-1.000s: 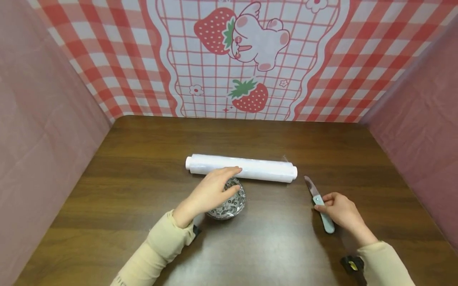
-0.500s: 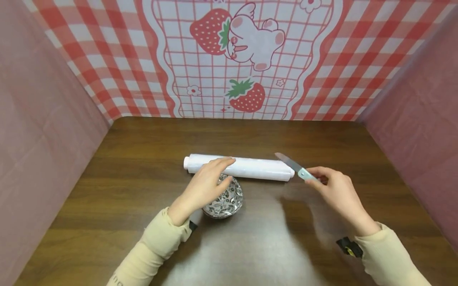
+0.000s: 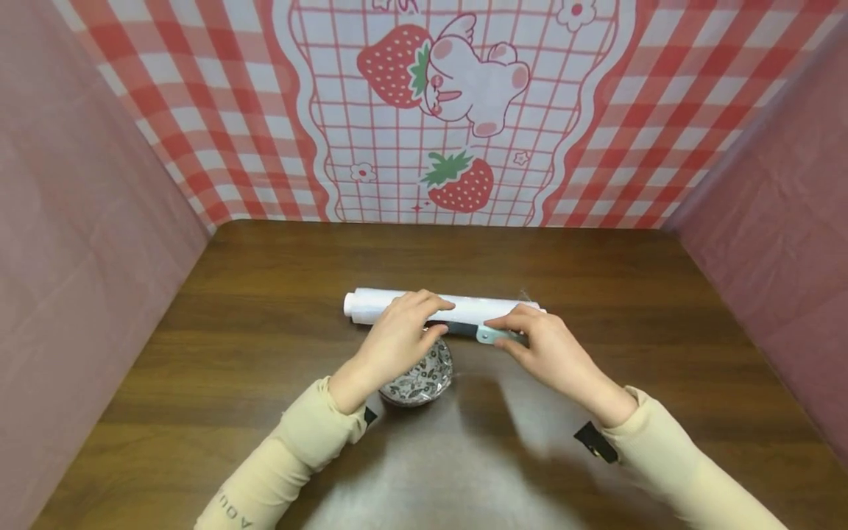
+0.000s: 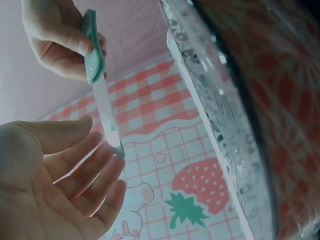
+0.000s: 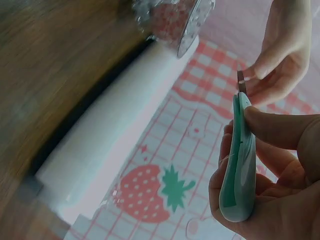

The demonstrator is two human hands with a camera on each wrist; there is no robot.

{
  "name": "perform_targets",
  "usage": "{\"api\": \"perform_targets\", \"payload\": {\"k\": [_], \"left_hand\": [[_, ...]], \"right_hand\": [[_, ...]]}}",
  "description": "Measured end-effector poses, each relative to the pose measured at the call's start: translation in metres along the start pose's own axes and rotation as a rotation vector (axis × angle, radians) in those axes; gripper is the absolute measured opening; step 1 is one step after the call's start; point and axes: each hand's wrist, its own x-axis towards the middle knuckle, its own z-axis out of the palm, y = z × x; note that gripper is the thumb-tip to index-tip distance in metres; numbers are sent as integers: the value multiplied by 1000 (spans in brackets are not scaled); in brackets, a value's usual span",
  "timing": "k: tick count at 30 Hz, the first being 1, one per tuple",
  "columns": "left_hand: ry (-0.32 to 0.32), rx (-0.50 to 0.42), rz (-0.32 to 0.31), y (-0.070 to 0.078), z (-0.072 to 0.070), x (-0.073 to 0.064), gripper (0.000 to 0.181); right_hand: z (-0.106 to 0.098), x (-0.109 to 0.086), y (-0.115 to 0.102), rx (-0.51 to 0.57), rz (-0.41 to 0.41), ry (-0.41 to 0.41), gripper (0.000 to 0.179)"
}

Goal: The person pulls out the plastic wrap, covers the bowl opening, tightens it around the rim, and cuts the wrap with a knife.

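Observation:
My right hand (image 3: 555, 352) pinches the pale mint handle of a folding knife (image 3: 487, 335), its blade out and pointing left. The left hand (image 3: 396, 340) hovers over a patterned bowl (image 3: 424, 380) with clear film stretched across it. In the left wrist view, the blade tip of the knife (image 4: 105, 107) lies right at the left hand's fingertips, which are relaxed and slightly bent. The bowl (image 4: 210, 105) stands beside that hand. A red pattern shows on its outside. Part of the bowl's top is hidden by the left hand in the head view.
Just behind the bowl lies a white roll of cling film (image 3: 374, 304), partly covered by both hands in the head view. The brown wooden table (image 3: 278, 258) ends at a red checked cloth (image 3: 218, 132), with pink cloth walls (image 3: 79, 243) on both sides.
My right hand has lifted the knife off the right side of the table and carried it left and turned it, bringing the blade to the left hand. The left hand stays above the bowl.

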Motion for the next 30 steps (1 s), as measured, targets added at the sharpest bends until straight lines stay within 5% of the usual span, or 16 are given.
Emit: {"api": "perform_targets", "payload": {"k": [16, 30], "left_hand": [[-20, -23, -11, 1, -2, 1, 10], [182, 54, 119, -4, -24, 11, 9]], "right_hand": [[1, 9, -2, 45, -20, -28, 22], [-13, 29, -8, 31, -87, -12, 15]]}}
